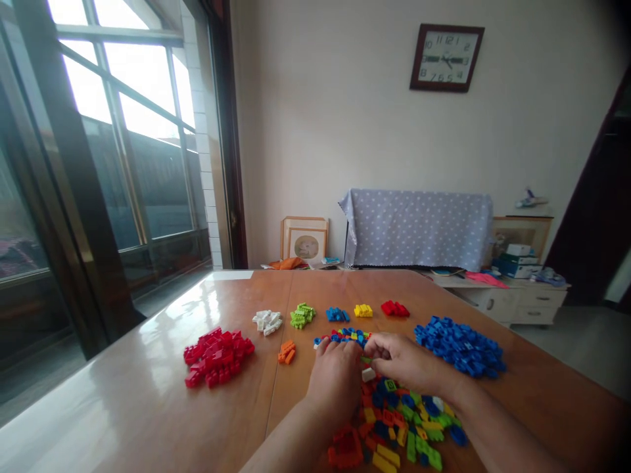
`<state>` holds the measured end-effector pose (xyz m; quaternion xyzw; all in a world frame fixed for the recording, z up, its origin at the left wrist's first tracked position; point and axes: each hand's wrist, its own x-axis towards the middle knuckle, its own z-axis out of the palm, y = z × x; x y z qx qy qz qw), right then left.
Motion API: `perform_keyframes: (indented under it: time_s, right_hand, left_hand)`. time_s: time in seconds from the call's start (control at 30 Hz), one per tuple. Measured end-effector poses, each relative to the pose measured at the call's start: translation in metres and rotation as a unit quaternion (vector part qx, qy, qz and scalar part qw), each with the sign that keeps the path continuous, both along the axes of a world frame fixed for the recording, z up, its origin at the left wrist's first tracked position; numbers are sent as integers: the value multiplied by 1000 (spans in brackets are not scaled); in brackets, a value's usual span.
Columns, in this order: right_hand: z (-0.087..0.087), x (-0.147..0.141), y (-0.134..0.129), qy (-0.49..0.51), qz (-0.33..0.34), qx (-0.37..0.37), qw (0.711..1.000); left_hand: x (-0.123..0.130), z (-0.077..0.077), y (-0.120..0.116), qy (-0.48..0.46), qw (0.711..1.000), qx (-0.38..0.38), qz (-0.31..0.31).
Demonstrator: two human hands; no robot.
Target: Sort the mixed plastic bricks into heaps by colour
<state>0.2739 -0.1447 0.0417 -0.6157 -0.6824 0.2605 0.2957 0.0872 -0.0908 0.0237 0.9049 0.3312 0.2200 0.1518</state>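
Observation:
My left hand (338,371) reaches over the near side of a small mixed heap of bricks (350,334), its fingers curled down and bunched, the tips hidden. Close by on the right, my right hand (401,358) has thumb and forefinger drawn together at the heap's edge. Whatever either hand grips is too small or too covered to make out. Just below the right fingers lies a white brick (368,374). A loose spread of mixed bricks (394,420) in red, green, yellow, orange and blue lies under and between my forearms.
Sorted by colour on the wooden table (236,420) are red bricks (219,355), white (267,322), lime green bricks (302,315), orange bricks (286,352), a small blue pile (338,315), yellow bricks (363,311), dark red bricks (395,309) and a large blue heap (461,346).

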Motion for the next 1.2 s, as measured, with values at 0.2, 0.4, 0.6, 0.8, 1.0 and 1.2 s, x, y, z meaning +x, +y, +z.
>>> perform_keyframes:
  time_s: [0.2,0.4,0.6,0.8,1.0,1.2]
  right_hand:
    - [-32,7,21,67,-16,53,996]
    - [-41,40,23,-70,-129,190,971]
    - [-37,55,18,-78,-158,242,954]
    - [-36,45,14,-76,-149,255,952]
    - [-31,46,11,-70,-153,287,943]
    - [-33,50,13,-68,-161,296,939]
  left_hand:
    - [-3,-3,10,12,998,29,49]
    - [-15,3,22,4,990,95,105]
    - [-37,10,50,-16,966,104,236]
    - [-48,33,72,31,934,77,347]
    - [-44,28,108,121,929,89,338]
    - [-37,10,141,168,934,86,304]
